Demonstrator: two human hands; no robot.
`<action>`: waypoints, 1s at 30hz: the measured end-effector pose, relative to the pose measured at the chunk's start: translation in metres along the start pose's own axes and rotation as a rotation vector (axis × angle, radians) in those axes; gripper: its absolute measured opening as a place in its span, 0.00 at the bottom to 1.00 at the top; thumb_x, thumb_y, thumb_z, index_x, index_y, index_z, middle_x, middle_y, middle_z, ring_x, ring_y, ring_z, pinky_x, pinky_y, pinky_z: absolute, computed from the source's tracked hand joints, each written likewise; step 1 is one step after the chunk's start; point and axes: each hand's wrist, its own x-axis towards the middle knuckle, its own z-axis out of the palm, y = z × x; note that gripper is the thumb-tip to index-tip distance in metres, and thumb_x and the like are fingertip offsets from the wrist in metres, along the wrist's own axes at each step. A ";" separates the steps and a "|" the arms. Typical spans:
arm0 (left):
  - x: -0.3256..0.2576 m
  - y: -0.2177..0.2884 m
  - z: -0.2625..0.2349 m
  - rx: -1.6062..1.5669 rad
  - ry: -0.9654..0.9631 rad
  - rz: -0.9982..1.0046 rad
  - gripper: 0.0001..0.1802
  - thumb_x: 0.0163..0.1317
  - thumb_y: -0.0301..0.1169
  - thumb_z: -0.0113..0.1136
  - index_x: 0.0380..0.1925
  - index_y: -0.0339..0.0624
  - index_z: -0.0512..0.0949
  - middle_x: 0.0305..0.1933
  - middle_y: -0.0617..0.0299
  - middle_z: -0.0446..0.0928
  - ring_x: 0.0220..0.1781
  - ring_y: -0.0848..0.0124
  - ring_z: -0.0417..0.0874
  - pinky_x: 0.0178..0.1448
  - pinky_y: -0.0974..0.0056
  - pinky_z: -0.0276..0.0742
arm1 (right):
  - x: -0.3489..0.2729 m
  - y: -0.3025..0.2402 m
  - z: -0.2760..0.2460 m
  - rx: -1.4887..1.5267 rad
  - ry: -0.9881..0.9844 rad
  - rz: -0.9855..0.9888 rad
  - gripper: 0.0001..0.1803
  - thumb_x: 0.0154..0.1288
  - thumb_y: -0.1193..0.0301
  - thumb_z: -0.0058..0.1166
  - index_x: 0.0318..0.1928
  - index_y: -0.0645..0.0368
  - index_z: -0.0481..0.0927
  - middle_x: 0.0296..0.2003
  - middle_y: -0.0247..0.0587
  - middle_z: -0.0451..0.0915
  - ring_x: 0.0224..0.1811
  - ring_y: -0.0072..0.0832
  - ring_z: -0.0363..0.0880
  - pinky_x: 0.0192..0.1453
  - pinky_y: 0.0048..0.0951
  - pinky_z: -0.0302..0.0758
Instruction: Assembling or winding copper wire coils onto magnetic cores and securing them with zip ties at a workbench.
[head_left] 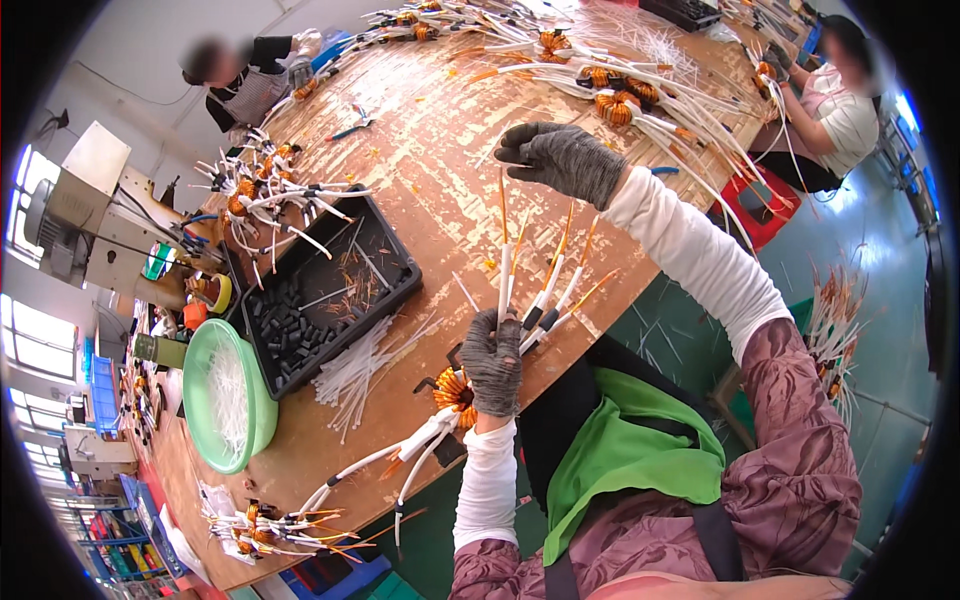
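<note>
My left hand [492, 365], in a grey knitted glove, is closed around the white-sleeved leads of a coil [454, 392] wound with orange copper wire on a ring. Several leads [545, 295] fan out above the fist, with bare copper ends and black sleeves on some. More white leads hang below the coil toward the table edge. My right hand [565, 160], gloved alike, is raised over the table above the tip of the tallest lead [503, 235]. Its fingers are drawn together; whatever they pinch is too thin to make out.
Left of my hands, a black tray [405, 285] holds short black sleeves. Beside it are loose white tubes [365, 375] and a green basin [262, 425] of clear tubing. Finished-looking coils [615, 105] lie in piles around the wooden table [420, 190]. Two people work across it.
</note>
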 end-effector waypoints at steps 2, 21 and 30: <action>0.001 0.002 -0.001 0.042 -0.007 0.006 0.06 0.61 0.27 0.54 0.34 0.36 0.75 0.28 0.64 0.76 0.30 0.79 0.74 0.35 0.71 0.71 | 0.002 0.001 0.004 -0.018 0.006 0.002 0.15 0.59 0.80 0.48 0.48 0.68 0.72 0.47 0.52 0.76 0.54 0.41 0.74 0.56 0.39 0.74; -0.001 0.007 -0.001 -0.003 -0.072 0.014 0.05 0.62 0.25 0.52 0.36 0.36 0.74 0.30 0.63 0.75 0.32 0.78 0.76 0.37 0.71 0.74 | -0.009 0.004 0.045 -0.326 0.109 -0.132 0.13 0.58 0.77 0.55 0.44 0.67 0.76 0.40 0.48 0.79 0.45 0.34 0.79 0.52 0.30 0.77; -0.001 0.004 -0.002 -0.036 -0.069 -0.009 0.05 0.63 0.25 0.52 0.36 0.35 0.73 0.31 0.62 0.75 0.34 0.77 0.76 0.40 0.71 0.74 | -0.014 0.005 0.046 -0.570 0.092 -0.067 0.12 0.61 0.73 0.54 0.44 0.65 0.77 0.38 0.43 0.80 0.43 0.29 0.80 0.49 0.28 0.78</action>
